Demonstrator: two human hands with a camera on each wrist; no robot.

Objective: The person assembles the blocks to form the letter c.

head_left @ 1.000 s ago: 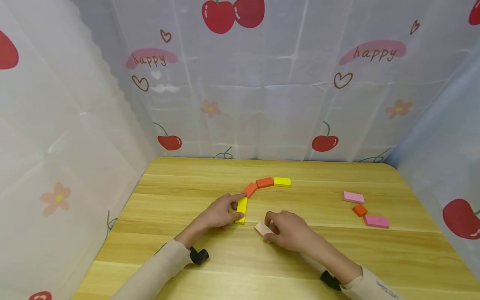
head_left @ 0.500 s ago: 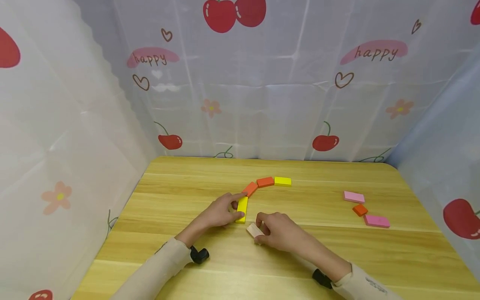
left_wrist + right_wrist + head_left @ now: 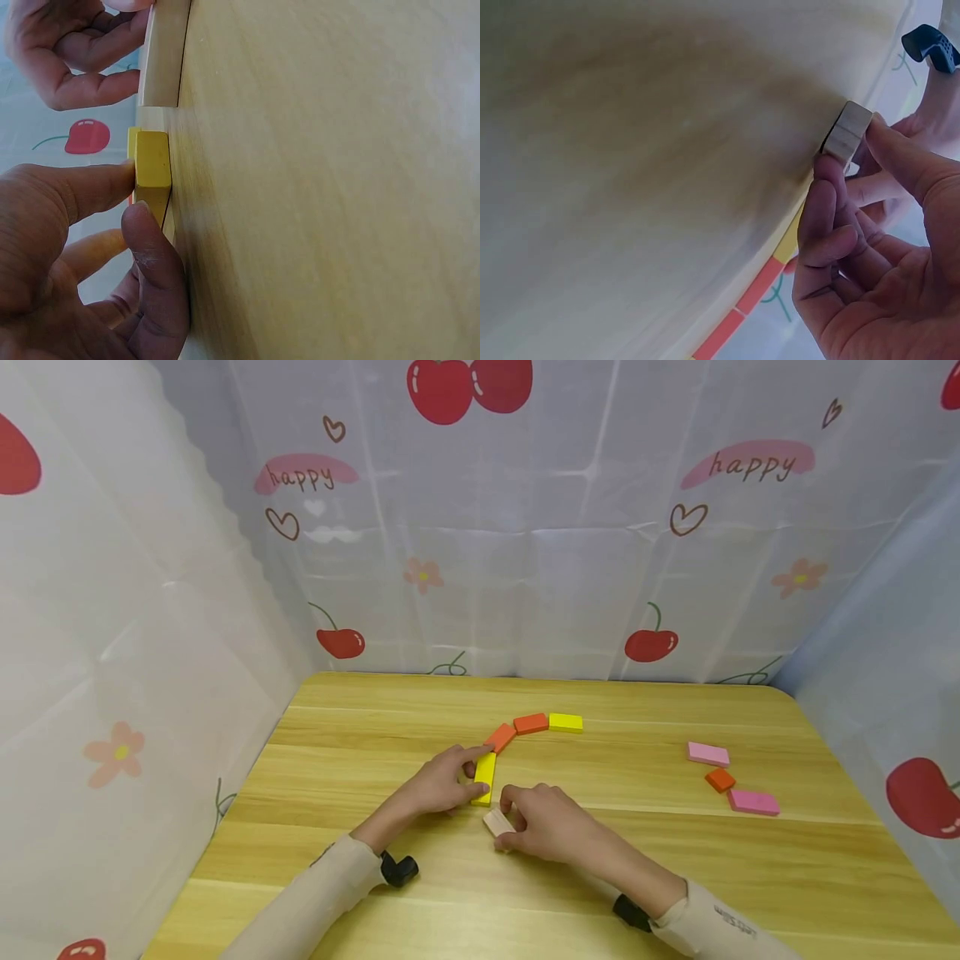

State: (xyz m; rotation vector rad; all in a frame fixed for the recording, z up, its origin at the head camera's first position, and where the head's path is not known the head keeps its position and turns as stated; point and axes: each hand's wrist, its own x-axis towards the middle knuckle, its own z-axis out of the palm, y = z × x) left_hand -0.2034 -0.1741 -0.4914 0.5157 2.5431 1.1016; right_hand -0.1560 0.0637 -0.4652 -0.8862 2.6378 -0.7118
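My left hand (image 3: 446, 782) holds the near yellow block (image 3: 484, 779), its thumb at the near end and the index finger reaching to the joint with an orange block (image 3: 501, 738). Close up in the left wrist view, thumb and finger lie around the yellow block (image 3: 153, 160). Just right of it, my right hand (image 3: 551, 823) pinches a plain wooden block (image 3: 498, 827) between thumb and fingers. This block lies at a slant, a small gap from the yellow block's near end. Its grey-looking end (image 3: 847, 131) shows in the right wrist view.
Beyond the held yellow block, the curve runs through a second orange block (image 3: 531, 723) to another yellow block (image 3: 566, 722). At the right lie a light pink block (image 3: 708, 754), a small orange block (image 3: 720, 779) and a pink block (image 3: 753, 802). A printed curtain (image 3: 555, 602) stands behind the table.
My right hand has moved left with the wooden block, from well right of the yellow block to close by its near end. The left hand has stayed in place.
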